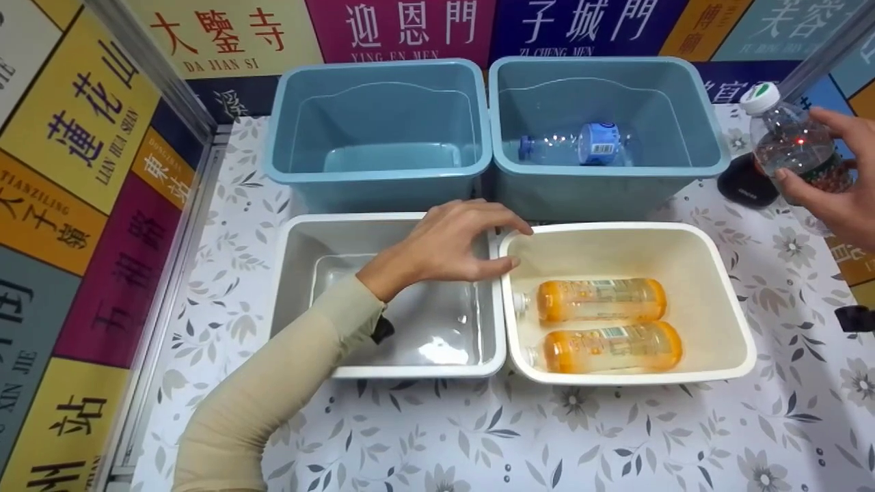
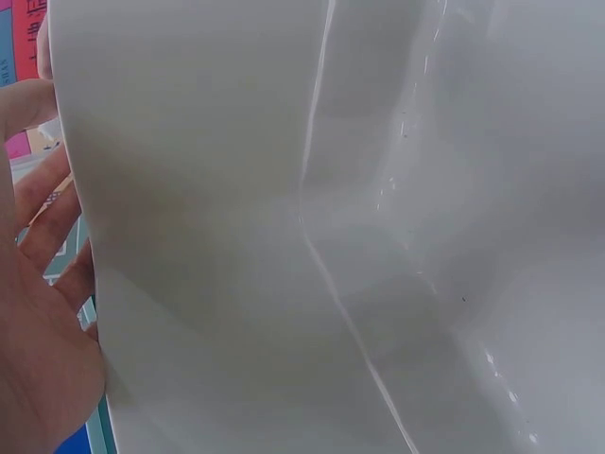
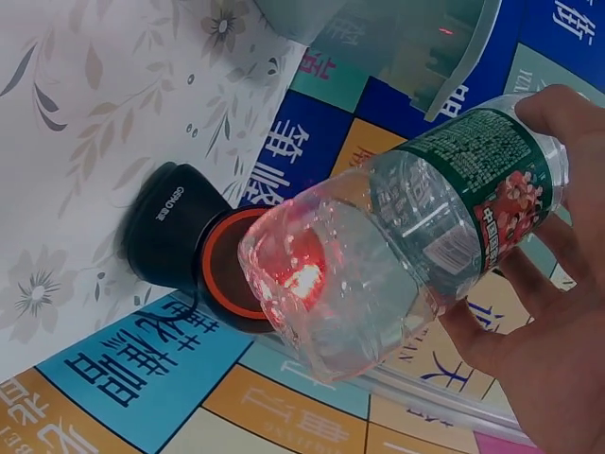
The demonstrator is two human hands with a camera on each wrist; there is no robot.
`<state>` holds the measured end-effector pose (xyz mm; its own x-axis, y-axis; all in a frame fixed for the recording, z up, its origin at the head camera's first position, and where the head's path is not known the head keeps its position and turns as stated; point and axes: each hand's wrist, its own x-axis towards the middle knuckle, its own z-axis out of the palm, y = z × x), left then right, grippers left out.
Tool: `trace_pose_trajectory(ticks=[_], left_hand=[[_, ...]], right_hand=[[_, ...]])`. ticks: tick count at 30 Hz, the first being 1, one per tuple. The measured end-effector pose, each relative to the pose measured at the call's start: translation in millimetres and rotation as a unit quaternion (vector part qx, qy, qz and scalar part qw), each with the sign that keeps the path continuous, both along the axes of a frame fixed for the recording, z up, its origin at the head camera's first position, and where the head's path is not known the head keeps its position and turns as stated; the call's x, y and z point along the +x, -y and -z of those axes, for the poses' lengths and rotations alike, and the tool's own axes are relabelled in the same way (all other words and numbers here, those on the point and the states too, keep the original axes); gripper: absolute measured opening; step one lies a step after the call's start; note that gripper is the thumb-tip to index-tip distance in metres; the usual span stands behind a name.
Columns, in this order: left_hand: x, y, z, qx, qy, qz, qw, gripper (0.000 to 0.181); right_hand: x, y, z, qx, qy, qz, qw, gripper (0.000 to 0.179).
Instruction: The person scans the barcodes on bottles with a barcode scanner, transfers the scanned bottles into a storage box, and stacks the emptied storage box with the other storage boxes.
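My right hand (image 1: 851, 181) grips a clear plastic bottle (image 1: 786, 140) with a white-and-green cap, tilted beside the right blue bin. In the right wrist view its green label (image 3: 506, 180) shows, and the base faces a black barcode scanner (image 3: 175, 227) with an orange ring. Red light glows on the bottle. My left hand (image 1: 454, 242) reaches over the grey bin (image 1: 495, 328), its fingers loosely extended and the thumb apart, fingertips right at the cream bin's (image 1: 735, 342) rim. Nothing shows held in it.
Two orange-labelled bottles (image 1: 601, 301) lie in the cream bin. A blue-labelled bottle (image 1: 601, 143) lies in the right blue bin (image 1: 608, 171); the left blue bin (image 1: 379, 174) stands beside it. Printed panels (image 1: 96, 137) border the floral-covered table (image 1: 410, 437).
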<state>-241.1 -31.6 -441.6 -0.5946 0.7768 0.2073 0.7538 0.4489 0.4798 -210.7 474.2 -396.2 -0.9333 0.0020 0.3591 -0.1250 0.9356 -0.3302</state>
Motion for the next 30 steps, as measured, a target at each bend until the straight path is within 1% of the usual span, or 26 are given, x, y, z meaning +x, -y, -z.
trace_pose_trajectory(ticks=[4, 11, 16, 20, 23, 30], left_hand=[[-0.4, -0.6, -1.1, -0.004, 0.001, 0.000, 1.0000, 0.044], [0.4, -1.5, -1.4, -0.004, 0.000, -0.007, 1.0000, 0.042], [0.0, -1.2, -1.2, -0.004, 0.002, -0.006, 1.0000, 0.042], [-0.2, -1.0, -2.0, -0.007, 0.000, -0.004, 1.0000, 0.043], [-0.3, -0.8, -2.0, -0.007, -0.001, -0.004, 1.0000, 0.043], [-0.2, -1.3, -0.5, -0.006, -0.002, -0.003, 1.0000, 0.044]], right_hand=[[-0.1, 5, -6.3, 0.016, -0.009, -0.010, 0.9998, 0.073], [-1.4, 13, -10.2, 0.005, -0.003, -0.036, 0.9994, 0.074], [0.4, 22, -15.4, 0.018, 0.009, -0.030, 0.9993, 0.074], [-0.2, 28, -18.9, 0.014, 0.015, -0.025, 0.9995, 0.075], [-2.9, 31, -19.2, 0.010, 0.005, -0.030, 0.9995, 0.076], [-9.2, 38, -17.4, 0.035, -0.045, -0.068, 0.9961, 0.077]])
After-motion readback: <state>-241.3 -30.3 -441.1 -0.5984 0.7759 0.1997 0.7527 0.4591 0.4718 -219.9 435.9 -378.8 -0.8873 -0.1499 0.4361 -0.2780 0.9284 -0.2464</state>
